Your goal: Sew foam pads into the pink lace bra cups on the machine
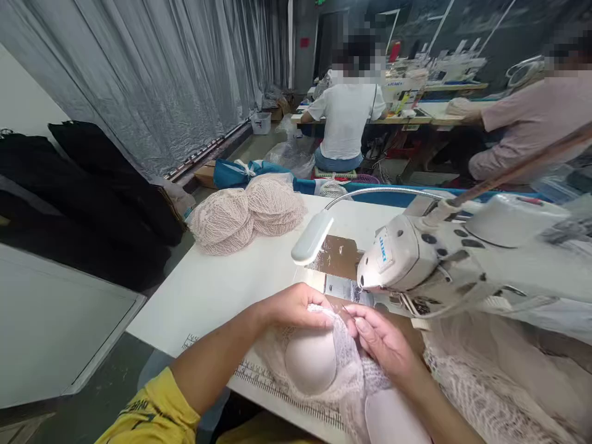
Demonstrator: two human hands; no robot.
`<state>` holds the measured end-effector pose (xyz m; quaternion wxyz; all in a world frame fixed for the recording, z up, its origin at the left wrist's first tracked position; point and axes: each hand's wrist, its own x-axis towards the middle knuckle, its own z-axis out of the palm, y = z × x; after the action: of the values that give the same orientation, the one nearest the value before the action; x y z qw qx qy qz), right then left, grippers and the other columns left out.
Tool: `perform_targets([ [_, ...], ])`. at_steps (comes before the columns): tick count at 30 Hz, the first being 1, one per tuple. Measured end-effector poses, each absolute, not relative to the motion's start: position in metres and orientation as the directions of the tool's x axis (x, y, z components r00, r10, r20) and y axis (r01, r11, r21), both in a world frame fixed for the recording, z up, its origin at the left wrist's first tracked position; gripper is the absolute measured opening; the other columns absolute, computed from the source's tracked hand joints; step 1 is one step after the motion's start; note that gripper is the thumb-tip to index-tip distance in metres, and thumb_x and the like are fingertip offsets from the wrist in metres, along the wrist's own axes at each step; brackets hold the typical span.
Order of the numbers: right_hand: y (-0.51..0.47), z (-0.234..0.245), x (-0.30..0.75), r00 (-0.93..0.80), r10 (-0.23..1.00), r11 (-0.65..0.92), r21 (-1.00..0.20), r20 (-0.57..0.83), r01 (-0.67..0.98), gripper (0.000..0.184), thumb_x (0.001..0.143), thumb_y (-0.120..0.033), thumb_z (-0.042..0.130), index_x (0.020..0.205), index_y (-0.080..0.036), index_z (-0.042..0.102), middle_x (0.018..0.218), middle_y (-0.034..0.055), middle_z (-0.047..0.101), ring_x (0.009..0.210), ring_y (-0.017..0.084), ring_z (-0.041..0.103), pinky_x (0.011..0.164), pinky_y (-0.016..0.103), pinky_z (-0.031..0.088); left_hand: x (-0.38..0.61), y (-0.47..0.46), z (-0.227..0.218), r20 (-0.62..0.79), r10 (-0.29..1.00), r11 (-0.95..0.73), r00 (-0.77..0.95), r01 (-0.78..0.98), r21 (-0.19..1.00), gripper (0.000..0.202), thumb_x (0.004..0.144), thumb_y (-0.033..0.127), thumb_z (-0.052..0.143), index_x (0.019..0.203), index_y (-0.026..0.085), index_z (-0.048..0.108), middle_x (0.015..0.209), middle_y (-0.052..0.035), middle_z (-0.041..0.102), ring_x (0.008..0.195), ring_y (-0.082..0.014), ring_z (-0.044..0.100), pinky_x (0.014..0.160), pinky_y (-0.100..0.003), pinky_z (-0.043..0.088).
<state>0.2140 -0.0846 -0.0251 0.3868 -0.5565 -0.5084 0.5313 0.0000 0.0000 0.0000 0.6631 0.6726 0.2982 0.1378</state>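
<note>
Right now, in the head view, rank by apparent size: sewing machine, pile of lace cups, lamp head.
1. sewing machine, nearest the camera
2. pile of lace cups, farther off
3. lamp head, smallest

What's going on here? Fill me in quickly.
A person in a yellow sleeve sits at a sewing machine and holds a lace bra in front of it. The left hand grips the bra's top edge, and the right hand pinches the lace beside it. A lamp hangs above them. A pile of lace cups lies at the far end of the table. Behind, a person in white and a person in pink sit at other tables.
</note>
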Motion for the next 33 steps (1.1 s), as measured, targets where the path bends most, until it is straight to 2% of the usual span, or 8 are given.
perform_targets([
  [4,-0.085,-0.022,0.216,-0.077,0.984,-0.14,-0.963,-0.161,0.232,0.037,0.082,-0.051,0.058,0.102,-0.021,0.065,0.09,0.0054,0.065,0.081,0.02,0.061,0.075,0.029,0.049,0.004,-0.003,0.001,-0.233,0.564,0.127,0.792,0.195,0.972,0.028,0.076,0.033,0.072,0.094,0.012,0.071,0.084,-0.0046,0.067,0.076,-0.0142,0.059,0.068,-0.023,0.045],
  [8,-0.084,-0.023,0.219,-0.169,0.971,-0.119,-0.952,-0.172,0.283,0.035,0.083,-0.049,0.058,0.102,-0.021,0.064,0.074,0.0011,0.061,0.071,0.018,0.059,0.067,0.029,0.049,0.006,-0.004,-0.003,-0.25,0.567,0.184,0.785,0.175,0.967,0.033,0.074,0.039,0.074,0.092,0.011,0.072,0.081,-0.0043,0.066,0.073,-0.0139,0.058,0.065,-0.022,0.045],
  [12,-0.083,-0.019,0.217,-0.207,0.967,-0.078,-0.945,-0.149,0.318,0.032,0.085,-0.048,0.057,0.101,-0.021,0.064,0.085,0.0031,0.066,0.079,0.019,0.061,0.073,0.03,0.048,0.007,-0.005,-0.007,-0.26,0.548,0.2,0.795,0.177,0.964,0.035,0.074,0.041,0.074,0.089,0.01,0.072,0.073,-0.0021,0.061,0.066,-0.0108,0.052,0.059,-0.02,0.04],
  [16,-0.082,-0.012,0.214,-0.221,0.966,-0.055,-0.943,-0.134,0.328,0.027,0.087,-0.045,0.055,0.096,-0.021,0.064,0.088,0.0031,0.068,0.084,0.02,0.062,0.076,0.03,0.048,0.008,-0.005,-0.008,-0.265,0.526,0.22,0.808,0.171,0.96,0.036,0.074,0.042,0.074,0.089,0.01,0.072,0.074,-0.0017,0.059,0.066,-0.0103,0.049,0.059,-0.02,0.04],
  [22,-0.082,-0.015,0.218,-0.241,0.962,-0.038,-0.935,-0.13,0.353,0.028,0.087,-0.046,0.055,0.096,-0.021,0.064,0.082,0.0016,0.067,0.077,0.018,0.061,0.072,0.03,0.047,0.008,-0.006,-0.004,-0.286,0.506,0.205,0.814,0.209,0.956,0.036,0.072,0.045,0.074,0.077,0.009,0.068,0.065,0.0012,0.05,0.062,-0.0093,0.043,0.054,-0.02,0.035],
  [28,-0.081,-0.007,0.212,-0.265,0.957,-0.006,-0.927,-0.114,0.376,0.025,0.088,-0.043,0.055,0.097,-0.022,0.064,0.089,0.0021,0.069,0.083,0.019,0.063,0.075,0.03,0.048,0.011,-0.006,-0.004,-0.277,0.503,0.159,0.819,0.227,0.961,0.042,0.07,0.048,0.074,0.063,0.009,0.059,0.059,0.004,0.037,0.056,-0.0067,0.032,0.048,-0.02,0.024],
  [30,-0.082,-0.002,0.209,-0.268,0.956,-0.01,-0.924,-0.122,0.383,0.023,0.089,-0.042,0.053,0.095,-0.023,0.065,0.091,0.002,0.069,0.086,0.019,0.063,0.077,0.03,0.047,0.011,-0.006,-0.004,-0.274,0.503,0.133,0.82,0.239,0.962,0.042,0.07,0.048,0.075,0.062,0.009,0.058,0.059,0.004,0.038,0.056,-0.0066,0.032,0.048,-0.02,0.023],
  [33,-0.083,-0.002,0.209,-0.247,0.959,-0.033,-0.92,-0.139,0.391,0.025,0.09,-0.044,0.052,0.093,-0.023,0.065,0.091,0.0024,0.069,0.087,0.02,0.064,0.078,0.031,0.048,0.012,-0.007,-0.005,-0.287,0.51,0.115,0.811,0.266,0.957,0.037,0.07,0.045,0.075,0.069,0.009,0.065,0.06,0.0027,0.045,0.057,-0.0073,0.038,0.048,-0.019,0.027],
])
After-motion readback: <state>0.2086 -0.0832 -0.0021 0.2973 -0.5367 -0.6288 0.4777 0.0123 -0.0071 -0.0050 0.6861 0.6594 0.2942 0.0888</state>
